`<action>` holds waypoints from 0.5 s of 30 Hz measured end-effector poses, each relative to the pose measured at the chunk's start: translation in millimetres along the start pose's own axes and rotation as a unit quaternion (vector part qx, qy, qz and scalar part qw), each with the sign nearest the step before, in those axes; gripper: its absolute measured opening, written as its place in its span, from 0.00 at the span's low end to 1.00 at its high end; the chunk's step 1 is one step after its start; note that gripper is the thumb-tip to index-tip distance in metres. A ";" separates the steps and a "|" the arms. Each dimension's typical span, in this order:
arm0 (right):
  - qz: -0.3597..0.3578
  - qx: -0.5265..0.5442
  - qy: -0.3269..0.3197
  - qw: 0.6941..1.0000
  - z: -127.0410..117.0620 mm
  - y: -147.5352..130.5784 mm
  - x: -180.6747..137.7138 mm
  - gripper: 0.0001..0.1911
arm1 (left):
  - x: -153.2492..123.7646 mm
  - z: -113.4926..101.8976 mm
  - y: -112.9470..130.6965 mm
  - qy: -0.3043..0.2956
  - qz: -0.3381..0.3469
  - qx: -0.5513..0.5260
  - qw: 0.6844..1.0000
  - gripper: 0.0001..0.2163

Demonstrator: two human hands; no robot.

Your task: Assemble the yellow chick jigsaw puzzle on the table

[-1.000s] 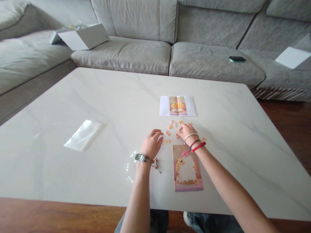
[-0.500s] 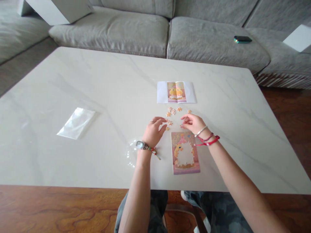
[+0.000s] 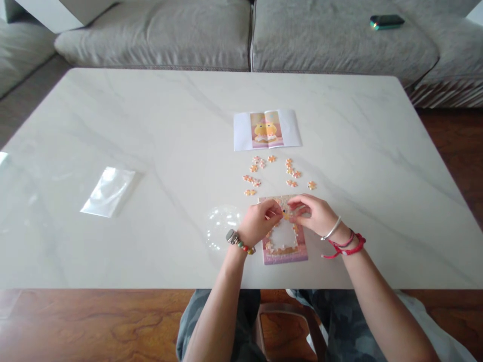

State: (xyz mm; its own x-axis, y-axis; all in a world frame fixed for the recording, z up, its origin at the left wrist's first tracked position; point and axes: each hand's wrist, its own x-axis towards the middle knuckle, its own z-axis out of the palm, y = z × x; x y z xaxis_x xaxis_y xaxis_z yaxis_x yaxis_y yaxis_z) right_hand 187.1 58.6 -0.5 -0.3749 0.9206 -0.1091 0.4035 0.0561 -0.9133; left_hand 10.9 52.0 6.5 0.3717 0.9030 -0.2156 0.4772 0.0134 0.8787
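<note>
A jigsaw puzzle (image 3: 286, 256) lies near the table's front edge, its pink border joined around a pale gap in the middle. Over its upper part my left hand (image 3: 262, 221) and my right hand (image 3: 315, 215) meet with fingertips pinched. Between them shows a small yellow puzzle piece (image 3: 285, 214) with a dark spot; the fingers partly cover it. Beyond the puzzle, loose orange and pink pieces lie in two groups, a left group (image 3: 253, 168) and a right group (image 3: 296, 174). One piece (image 3: 311, 185) sits apart at the right.
A folded sheet with a yellow character picture (image 3: 266, 129) lies behind the pieces. Left of the puzzle is a clear round plastic item (image 3: 222, 229); farther left, a clear plastic bag (image 3: 108, 192). A grey sofa (image 3: 158, 40) borders the marble-patterned table (image 3: 158, 120), with a dark device (image 3: 387, 21) on it.
Both hands have moved from the loose pieces back onto the puzzle's upper part and closer together. More loose pieces are now uncovered. The view has tilted downward.
</note>
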 end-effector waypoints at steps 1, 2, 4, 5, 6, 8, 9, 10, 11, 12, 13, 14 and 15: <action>-0.015 -0.030 -0.001 0.999 0.2 0.2 -2.2 0.13 | -2.2 1.3 -0.1 0.008 -0.008 0.010 1.000 0.02; -0.028 -0.060 0.000 0.998 1.2 0.3 -4.2 0.12 | -4.3 2.8 -0.4 0.016 -0.016 0.014 1.000 0.02; -0.048 -0.109 0.006 0.993 5.6 0.2 -7.2 0.10 | -7.4 6.2 -1.4 0.029 -0.026 0.006 0.999 0.05; -0.055 -0.126 0.011 0.990 8.4 0.1 -8.2 0.08 | -8.2 7.8 -2.2 0.032 -0.030 -0.002 0.999 0.07; -0.060 -0.140 0.018 0.988 11.0 -0.1 -8.9 0.08 | -8.7 9.1 -3.1 0.033 -0.033 -0.008 0.999 0.08; -0.069 -0.159 0.031 0.984 14.9 -0.1 -9.7 0.07 | -8.6 10.7 -5.0 0.030 -0.042 -0.009 0.999 0.08; -0.071 -0.165 0.037 0.983 15.7 0.0 -9.9 0.08 | -8.3 11.1 -5.8 0.031 -0.047 -0.002 0.998 0.07; -0.073 -0.171 0.040 0.982 15.6 0.4 -10.1 0.08 | -8.0 11.5 -6.2 0.032 -0.051 0.009 0.998 0.07; -0.073 -0.175 0.039 0.981 14.9 1.1 -10.3 0.08 | -7.7 11.8 -6.4 0.033 -0.052 0.027 0.998 0.06; -0.073 -0.178 0.036 0.981 13.7 2.0 -10.4 0.08 | -7.5 12.3 -6.2 0.033 -0.046 0.052 0.997 0.05; -0.073 -0.182 0.029 0.980 12.1 3.1 -10.6 0.07 | -7.5 12.9 -5.7 0.033 -0.036 0.083 0.995 0.05; -0.072 -0.187 0.021 0.979 10.5 4.5 -10.7 0.07 | -7.6 13.6 -5.1 0.029 -0.022 0.117 0.992 0.05; -0.070 -0.194 0.013 0.979 8.9 6.0 -10.8 0.06 | -7.8 14.5 -4.4 0.025 -0.007 0.151 0.988 0.05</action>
State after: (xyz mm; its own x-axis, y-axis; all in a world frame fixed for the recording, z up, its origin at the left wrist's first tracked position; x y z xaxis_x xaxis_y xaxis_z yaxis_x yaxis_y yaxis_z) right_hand 186.2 45.5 -8.3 -0.4302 0.9025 0.0203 0.6375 0.3197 -0.7010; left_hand 17.4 38.7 -1.8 0.3277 0.9236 -0.1988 0.7002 -0.0962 0.7075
